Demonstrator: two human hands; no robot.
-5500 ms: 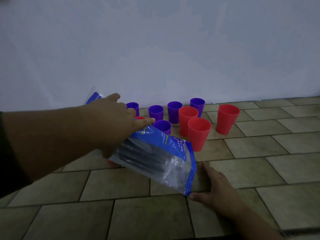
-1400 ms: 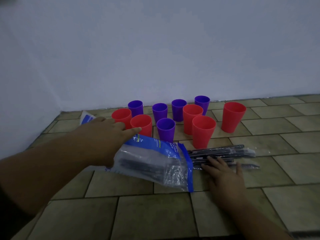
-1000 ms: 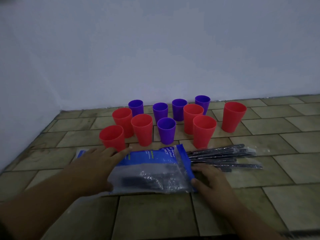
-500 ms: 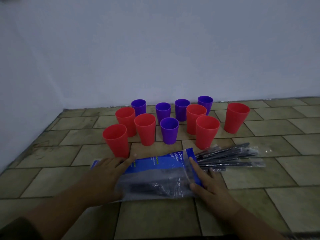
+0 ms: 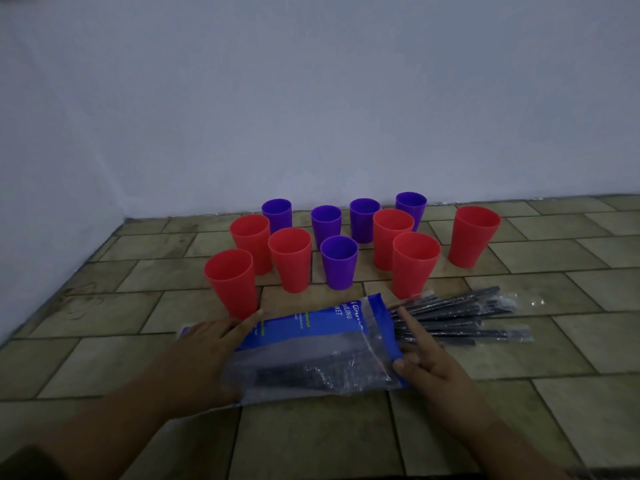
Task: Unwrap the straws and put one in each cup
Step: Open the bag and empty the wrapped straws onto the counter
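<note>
Several red cups [image 5: 231,280] and purple cups [image 5: 339,260] stand upright and empty on the tiled floor near the wall. A clear plastic bag with a blue band [image 5: 313,351] lies in front of them with dark wrapped straws still inside. My left hand [image 5: 204,355] rests on the bag's left end. My right hand [image 5: 427,360] pinches the bag's open blue edge between thumb and fingers. A bundle of black straws in clear wrappers [image 5: 457,315] lies on the floor just right of the bag's mouth.
A pale wall [image 5: 311,98] runs behind the cups and along the left side. Bare floor tiles [image 5: 571,341] stretch to the right of the straws and in front of my arms.
The bag went from held tilted in the air to lying flat on the floor. Straws came out onto the tiles. My right hand moved from the straws to the bag's opening.
</note>
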